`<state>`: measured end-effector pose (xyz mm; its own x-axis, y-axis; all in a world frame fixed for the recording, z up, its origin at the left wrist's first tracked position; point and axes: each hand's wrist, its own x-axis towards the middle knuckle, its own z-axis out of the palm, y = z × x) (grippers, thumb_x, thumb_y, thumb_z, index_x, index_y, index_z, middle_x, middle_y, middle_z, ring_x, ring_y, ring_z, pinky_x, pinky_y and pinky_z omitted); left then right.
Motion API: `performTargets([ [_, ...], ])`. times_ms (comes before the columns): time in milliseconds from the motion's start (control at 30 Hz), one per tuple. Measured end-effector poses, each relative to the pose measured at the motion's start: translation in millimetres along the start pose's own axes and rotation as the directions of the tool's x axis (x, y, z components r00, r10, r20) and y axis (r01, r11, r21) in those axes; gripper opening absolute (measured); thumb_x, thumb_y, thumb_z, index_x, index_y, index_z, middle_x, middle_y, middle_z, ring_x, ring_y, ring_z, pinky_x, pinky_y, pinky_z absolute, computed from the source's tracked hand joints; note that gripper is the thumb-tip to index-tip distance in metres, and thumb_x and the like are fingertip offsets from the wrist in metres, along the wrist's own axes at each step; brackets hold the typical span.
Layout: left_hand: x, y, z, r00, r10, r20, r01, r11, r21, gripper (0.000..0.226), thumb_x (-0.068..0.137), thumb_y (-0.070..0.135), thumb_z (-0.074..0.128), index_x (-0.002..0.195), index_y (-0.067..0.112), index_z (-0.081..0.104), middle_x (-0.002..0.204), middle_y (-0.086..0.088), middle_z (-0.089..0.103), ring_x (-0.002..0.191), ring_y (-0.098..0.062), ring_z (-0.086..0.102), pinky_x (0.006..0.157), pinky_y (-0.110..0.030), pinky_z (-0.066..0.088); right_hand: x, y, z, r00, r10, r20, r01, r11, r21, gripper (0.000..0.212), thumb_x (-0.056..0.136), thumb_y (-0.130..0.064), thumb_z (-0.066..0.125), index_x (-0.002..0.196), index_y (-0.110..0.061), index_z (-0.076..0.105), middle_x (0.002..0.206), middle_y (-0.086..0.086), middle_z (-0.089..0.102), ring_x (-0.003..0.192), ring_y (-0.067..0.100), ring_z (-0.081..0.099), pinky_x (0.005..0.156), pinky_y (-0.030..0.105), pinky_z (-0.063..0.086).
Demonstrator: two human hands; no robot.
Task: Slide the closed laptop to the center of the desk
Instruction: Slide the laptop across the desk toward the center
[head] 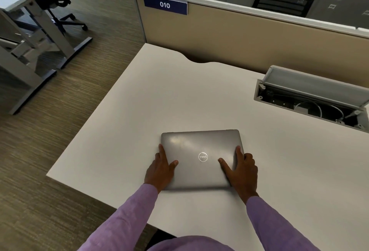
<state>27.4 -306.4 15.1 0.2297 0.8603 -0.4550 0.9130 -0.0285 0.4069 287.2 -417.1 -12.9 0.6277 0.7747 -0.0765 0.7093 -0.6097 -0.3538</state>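
Observation:
A closed grey laptop (199, 147) with a round logo lies flat on the white desk (159, 101), in the near-left part of the desktop. My left hand (161, 168) grips its left edge, thumb resting on the lid. My right hand (242, 171) grips its right edge the same way, thumb on the lid and fingers along the side. Both arms wear purple sleeves. The laptop's near corners are hidden under my hands.
An open cable tray (311, 99) with a raised lid and wires is set into the desk at the back right. A tan partition (249, 37) with a "010" sign borders the far edge. The desk's left edge drops to carpet; another desk and chair stand far left.

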Motion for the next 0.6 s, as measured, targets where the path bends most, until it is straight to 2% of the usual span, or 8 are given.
performTargets([
  [200,-2.1,-0.8,-1.4,1.0,0.0,-0.004,0.0,0.998,0.059,0.087,0.098,0.053,0.041,0.157,0.01,-0.006,0.148,-0.015,0.04,0.12,-0.038,0.055,0.093,-0.047,0.049,-2.1,0.3,2.7,1.0,-0.014,0.001,0.014,0.997,-0.079,0.084,0.079,-0.075,0.057,0.141,-0.019,0.047,0.103,0.009,0.053,0.087,0.034,0.054,0.07,0.041,0.048],
  [400,-1.7,-0.8,-2.5,1.0,-0.005,-0.012,0.006,0.995,0.102,0.09,0.096,0.059,0.04,0.157,0.009,-0.003,0.143,-0.013,0.043,0.12,-0.036,0.053,0.089,-0.047,0.05,-2.0,-1.8,0.9,1.0,-0.006,0.017,0.007,0.995,-0.101,0.085,0.081,-0.075,0.056,0.143,-0.017,0.047,0.105,0.011,0.053,0.088,0.034,0.053,0.071,0.042,0.048],
  [500,-6.4,1.7,-2.9,0.994,-0.041,-0.097,0.048,0.996,0.075,0.096,0.091,0.069,0.041,0.157,0.009,0.003,0.136,-0.011,0.044,0.119,-0.032,0.048,0.085,-0.046,0.052,-4.2,-2.4,-1.8,1.0,-0.003,0.021,0.005,0.996,-0.092,0.087,0.08,-0.077,0.051,0.144,-0.019,0.045,0.114,0.014,0.052,0.093,0.037,0.053,0.073,0.043,0.051],
  [600,-9.6,7.1,-3.9,0.981,-0.096,-0.167,0.093,0.995,-0.029,0.1,0.088,0.07,0.045,0.156,0.007,0.007,0.132,-0.012,0.043,0.117,-0.034,0.046,0.084,-0.047,0.052,-3.1,-3.4,-5.0,1.0,0.005,0.007,-0.005,1.0,-0.028,0.087,0.081,-0.076,0.053,0.147,-0.021,0.041,0.13,0.017,0.047,0.105,0.042,0.054,0.08,0.047,0.053],
])
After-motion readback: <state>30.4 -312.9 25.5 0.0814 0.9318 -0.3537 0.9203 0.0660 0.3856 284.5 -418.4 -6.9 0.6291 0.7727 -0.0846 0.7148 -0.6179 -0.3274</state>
